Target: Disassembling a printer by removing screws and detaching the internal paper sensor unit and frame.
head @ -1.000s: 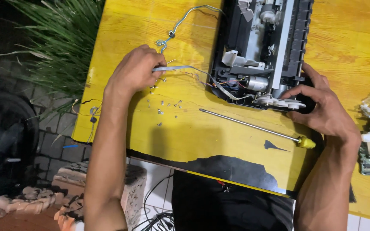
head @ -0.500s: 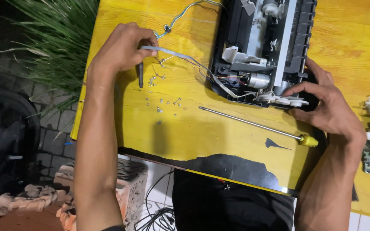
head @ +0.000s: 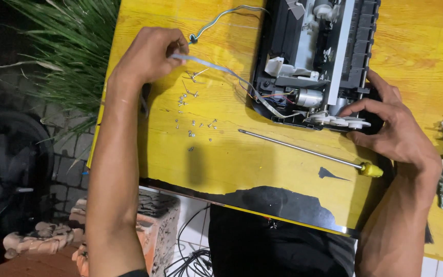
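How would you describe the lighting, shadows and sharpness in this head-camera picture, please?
Head view: hard light falls on the yellow table, dark beyond its edge; the left hand and its forearm throw a shadow on the wood; the right hand and the opened printer look sharp, the plant softer.
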